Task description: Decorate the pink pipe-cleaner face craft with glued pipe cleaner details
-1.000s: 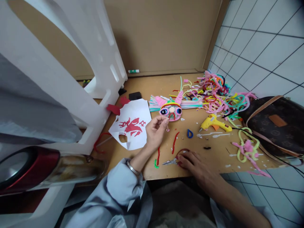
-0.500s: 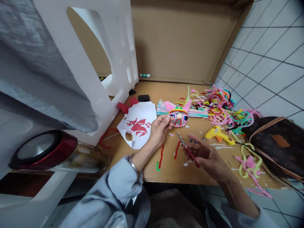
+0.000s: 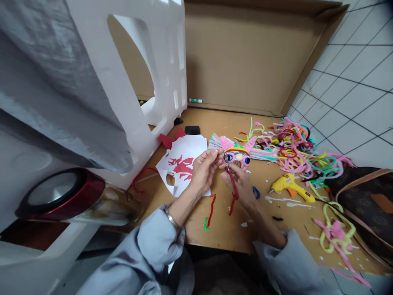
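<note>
My left hand is closed in a pinch, its fingertips on something too small to make out. In my right hand is a pair of scissors with red handles, the blades pointing up beside the left fingertips. Just behind both hands lies a colourful animal face of pipe cleaners, with pink ears and big round blue-and-white eyes; the hands partly cover it. A red pipe cleaner with a green end rests on the table in front of my left hand. The end of another red pipe cleaner shows under the scissors.
White paper bearing red cut-outs lies left. Pipe cleaners heap at back right, near a yellow glue gun and a brown handbag. A glass kettle stands left. A cardboard panel closes the back.
My right hand has moved left and up, bringing the scissors to my left fingertips. The left hand still pinches near the animal face. The view has shifted slightly.
</note>
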`<action>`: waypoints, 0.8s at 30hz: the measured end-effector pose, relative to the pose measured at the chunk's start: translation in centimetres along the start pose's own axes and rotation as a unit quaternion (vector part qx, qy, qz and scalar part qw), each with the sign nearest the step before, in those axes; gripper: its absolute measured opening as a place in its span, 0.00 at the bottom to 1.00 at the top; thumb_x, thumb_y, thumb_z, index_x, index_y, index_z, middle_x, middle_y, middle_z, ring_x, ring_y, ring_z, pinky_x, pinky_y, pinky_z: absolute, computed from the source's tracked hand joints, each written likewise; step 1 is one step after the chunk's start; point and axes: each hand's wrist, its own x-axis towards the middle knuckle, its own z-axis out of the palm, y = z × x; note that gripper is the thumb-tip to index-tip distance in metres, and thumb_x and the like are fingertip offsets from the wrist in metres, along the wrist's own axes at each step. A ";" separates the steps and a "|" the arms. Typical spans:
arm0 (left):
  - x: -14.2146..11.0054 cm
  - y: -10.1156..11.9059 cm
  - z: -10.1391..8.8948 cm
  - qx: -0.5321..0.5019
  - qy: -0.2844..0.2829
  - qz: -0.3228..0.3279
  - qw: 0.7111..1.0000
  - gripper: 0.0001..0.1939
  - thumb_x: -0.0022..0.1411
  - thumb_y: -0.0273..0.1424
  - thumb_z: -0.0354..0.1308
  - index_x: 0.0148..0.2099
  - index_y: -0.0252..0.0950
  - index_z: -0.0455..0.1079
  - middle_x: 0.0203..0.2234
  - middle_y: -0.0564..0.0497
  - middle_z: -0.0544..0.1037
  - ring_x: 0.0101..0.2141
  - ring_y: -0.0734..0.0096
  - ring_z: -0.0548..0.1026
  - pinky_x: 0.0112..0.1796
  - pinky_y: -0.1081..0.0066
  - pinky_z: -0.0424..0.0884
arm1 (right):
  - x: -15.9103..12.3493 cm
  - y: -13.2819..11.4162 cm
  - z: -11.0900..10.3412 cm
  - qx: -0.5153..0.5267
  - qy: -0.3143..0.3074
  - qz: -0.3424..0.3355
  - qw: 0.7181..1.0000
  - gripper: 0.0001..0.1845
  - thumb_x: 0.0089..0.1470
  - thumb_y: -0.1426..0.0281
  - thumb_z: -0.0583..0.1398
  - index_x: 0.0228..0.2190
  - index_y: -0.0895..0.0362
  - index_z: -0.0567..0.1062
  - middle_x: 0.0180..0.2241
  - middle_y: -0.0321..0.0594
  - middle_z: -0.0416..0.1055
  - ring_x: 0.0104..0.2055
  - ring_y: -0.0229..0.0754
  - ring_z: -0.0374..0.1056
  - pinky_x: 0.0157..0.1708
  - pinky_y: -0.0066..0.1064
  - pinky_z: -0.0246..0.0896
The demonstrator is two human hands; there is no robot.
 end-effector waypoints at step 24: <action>-0.9 -1.2 0.8 0.081 0.046 0.033 0.995 0.16 0.43 0.37 0.72 0.25 0.33 0.69 0.19 0.57 0.72 0.22 0.81 0.69 0.28 0.77 0.67 | -0.5 -0.1 -0.7 0.019 -0.038 0.049 0.998 0.25 0.49 0.45 0.63 0.28 0.56 0.72 0.18 0.28 0.59 0.19 0.32 0.54 0.20 0.26 0.50</action>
